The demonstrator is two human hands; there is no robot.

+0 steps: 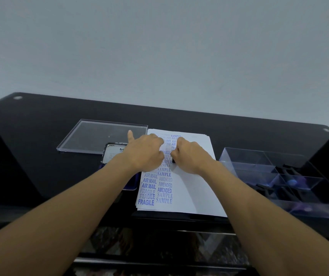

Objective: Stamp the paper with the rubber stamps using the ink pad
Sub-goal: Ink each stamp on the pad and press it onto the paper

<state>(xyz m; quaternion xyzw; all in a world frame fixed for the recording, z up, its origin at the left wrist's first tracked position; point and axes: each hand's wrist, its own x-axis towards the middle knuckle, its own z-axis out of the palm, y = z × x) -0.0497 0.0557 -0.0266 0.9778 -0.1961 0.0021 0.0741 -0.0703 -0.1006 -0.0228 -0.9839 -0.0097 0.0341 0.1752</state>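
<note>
Taking the paper (193,188) as the dial's centre, both hands meet over its upper left part, on the columns of blue print. The right hand (191,156) has its fingers curled tight round a small dark rubber stamp (173,161), pressed to the sheet; only a sliver of the stamp shows. The left hand (145,151) lies just beside it with the thumb stuck out toward 11 o'clock and the fingers bent down; whether they grip anything I cannot tell.

The ink pad (112,155) sits open at 9 o'clock, close against the paper's left edge and partly under the left forearm. A clear lid (100,136) lies flat at 10 o'clock. A divided clear box (269,172) stands at 3 o'clock, a narrow strip of table (239,132) between it and the sheet. The paper's right half is blank, and the table is bare at 12 o'clock up to its far edge.
</note>
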